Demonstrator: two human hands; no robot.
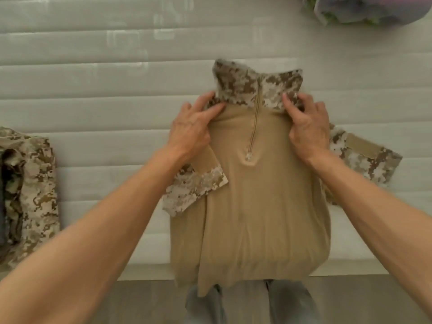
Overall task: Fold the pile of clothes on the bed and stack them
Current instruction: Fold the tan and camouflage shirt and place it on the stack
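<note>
Head view, both hands (190, 129) (308, 127) gripping tan shirt (252, 206) shoulders, hem overhanging bed (93, 90)

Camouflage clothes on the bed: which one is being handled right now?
The tan shirt with camouflage collar and sleeves, in the middle; both hands, left and right, grip its shoulders. The folded camouflage garment lies untouched at the left edge.

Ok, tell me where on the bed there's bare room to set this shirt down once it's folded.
Free: the wide strip of bed between the camouflage stack at the left edge and the tan shirt; also the far stretch beyond the collar, left of the mesh bag. Crowded: the near right, where the shirt's right sleeve spreads out, and the top right corner.
</note>
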